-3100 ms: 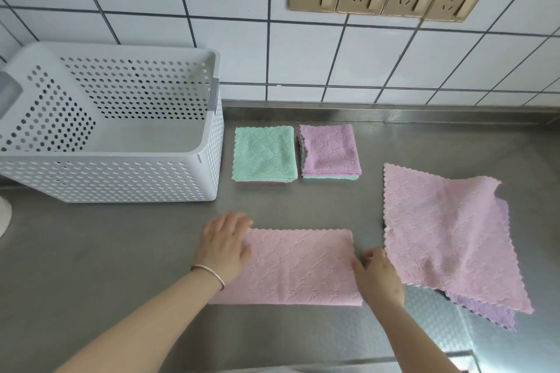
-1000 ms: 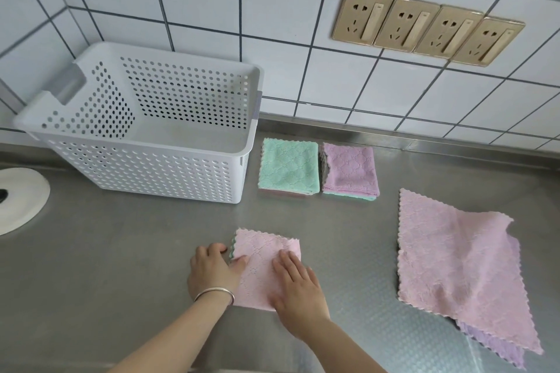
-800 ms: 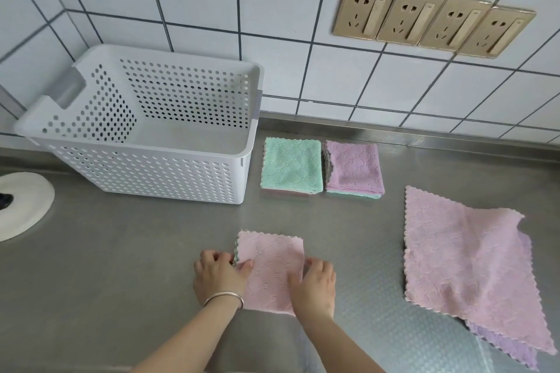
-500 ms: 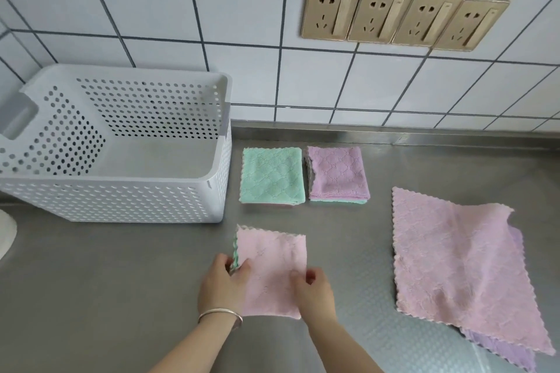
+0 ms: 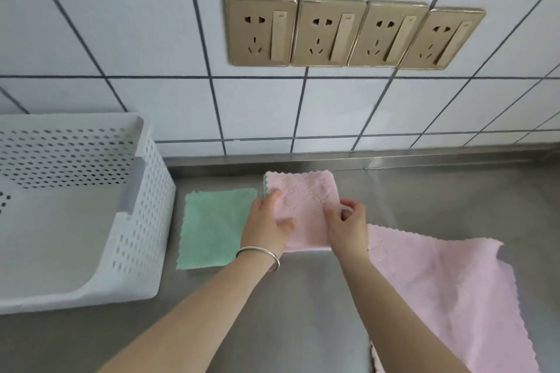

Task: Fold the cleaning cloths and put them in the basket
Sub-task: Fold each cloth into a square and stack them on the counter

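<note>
Fingers of my left hand and right hand are pinching the folded pink cloth, now carrying it off the near counter to just right of the green cloth. Folding done; white basket, left of green, is receiving nothing yet.

The white perforated basket runs off the left edge, so its far end is out of sight. The folded pink cloth covers whatever lies beneath it on the bench. The unfolded pink cloth is cut off at the bottom edge. Both forearms leave the picture at the bottom.
</note>
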`<state>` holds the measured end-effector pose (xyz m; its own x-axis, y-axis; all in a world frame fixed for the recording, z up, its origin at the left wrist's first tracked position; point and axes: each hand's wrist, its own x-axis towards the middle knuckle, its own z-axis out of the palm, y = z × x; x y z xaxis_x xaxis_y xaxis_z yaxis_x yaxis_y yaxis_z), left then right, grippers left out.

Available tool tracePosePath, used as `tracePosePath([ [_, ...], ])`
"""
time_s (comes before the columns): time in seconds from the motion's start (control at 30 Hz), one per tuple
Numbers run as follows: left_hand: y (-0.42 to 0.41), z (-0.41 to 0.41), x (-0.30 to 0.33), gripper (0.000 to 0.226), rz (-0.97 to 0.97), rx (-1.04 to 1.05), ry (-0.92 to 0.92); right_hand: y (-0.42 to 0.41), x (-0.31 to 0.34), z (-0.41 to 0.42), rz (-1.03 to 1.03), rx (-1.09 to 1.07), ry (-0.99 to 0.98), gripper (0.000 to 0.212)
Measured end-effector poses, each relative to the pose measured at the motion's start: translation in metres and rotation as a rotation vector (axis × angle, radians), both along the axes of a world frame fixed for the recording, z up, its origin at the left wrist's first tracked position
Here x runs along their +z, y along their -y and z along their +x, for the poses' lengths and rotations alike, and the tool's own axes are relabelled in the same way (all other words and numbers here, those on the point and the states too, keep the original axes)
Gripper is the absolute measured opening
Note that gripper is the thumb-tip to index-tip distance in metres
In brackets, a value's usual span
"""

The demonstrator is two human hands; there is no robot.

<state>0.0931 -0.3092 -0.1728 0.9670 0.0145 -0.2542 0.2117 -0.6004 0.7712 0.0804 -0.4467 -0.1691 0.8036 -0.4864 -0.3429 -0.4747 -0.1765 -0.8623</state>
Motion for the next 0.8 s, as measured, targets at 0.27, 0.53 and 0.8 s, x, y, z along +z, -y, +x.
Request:
tracePosePath([
  [0.27, 0.014, 0.023, -0.047, 0.069, 0.218, -0.094, -0.053, 0.01, -0.049, 0.026, -0.163, -0.004, -0.105, 0.04],
  [0.53, 0.016, 0.013, -0.041, 0.069, 0.581, -0.139, 0.131, 0.024, -0.048, 0.016, -0.407, 0.14, -0.059, 0.044],
  [0.8, 0.048, -0.046, -0.02, 0.048, 0.571, -0.412, 0.646, 0.1, -0.051, -0.135, -0.706, 0.126, 0.077, 0.039],
])
